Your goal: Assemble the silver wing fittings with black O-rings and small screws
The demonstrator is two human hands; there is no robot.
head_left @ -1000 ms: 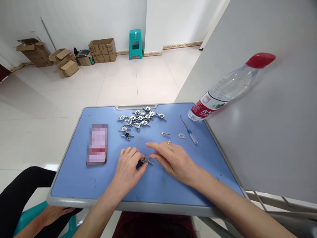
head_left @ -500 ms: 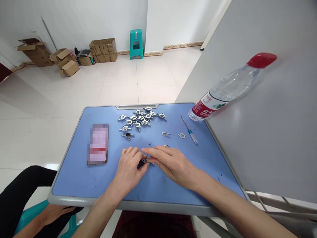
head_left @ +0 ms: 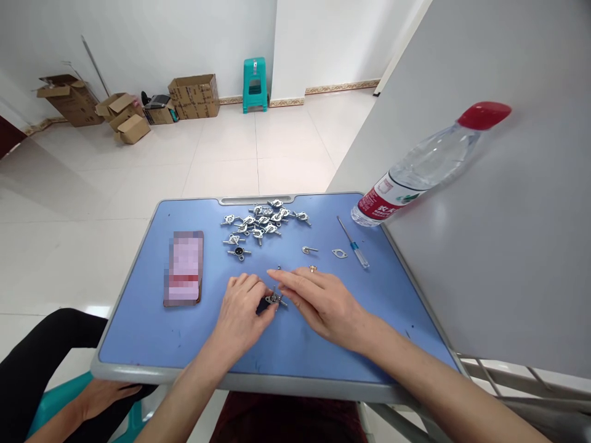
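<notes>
My left hand [head_left: 244,307] is closed around a small metal valve [head_left: 273,299] low over the blue tabletop, pinching its left side between thumb and fingers. The valve has a flat flange and short tube stubs. Just right of it, my right hand [head_left: 323,301] is apart from the valve, fingers stretched out and thumb below. A small screw [head_left: 279,267] shows by the right fingertips, partly hidden. At that hand's upper edge is a tiny gold-coloured thing [head_left: 313,269]; whether it is worn I cannot tell. Beyond lie a metal lever [head_left: 309,250] and a diamond-shaped plate [head_left: 340,253].
Several similar valves [head_left: 258,224] lie clustered at the table's back, near one with a black centre [head_left: 239,251]. A phone [head_left: 184,271] lies left, a screwdriver [head_left: 354,245] right. A water bottle [head_left: 397,191] stands by the grey panel. Another person's hand [head_left: 106,394] rests lower left.
My right hand has drawn slightly right, away from the valve, uncovering more of it. My left hand keeps its hold. The whole view has shifted a little.
</notes>
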